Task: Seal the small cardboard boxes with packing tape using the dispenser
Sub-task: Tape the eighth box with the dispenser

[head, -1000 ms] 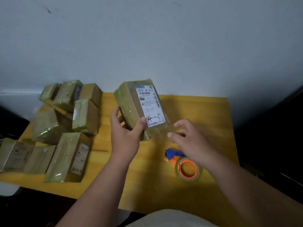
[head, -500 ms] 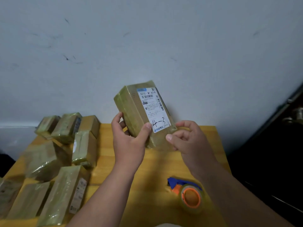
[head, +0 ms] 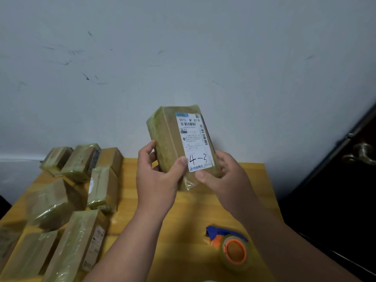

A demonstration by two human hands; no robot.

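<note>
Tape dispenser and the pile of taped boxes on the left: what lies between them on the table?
Only the left forearm crosses above bare yellow tabletop there, in the head view.

One tape-wrapped brown cardboard box with a white shipping label (head: 179, 143) is held up. On the yellow wooden worktop (head: 252, 180) lie more tape-wrapped brown cardboard boxes: at least eight show, three in the far row (head: 81, 161), one just in front (head: 102, 188), one large beside it (head: 50, 202), and three at the near left edge (head: 75, 245), where blur blocks an exact count. One tape dispenser, blue-handled with an orange core (head: 232, 247), is there. Two hands show.
</note>
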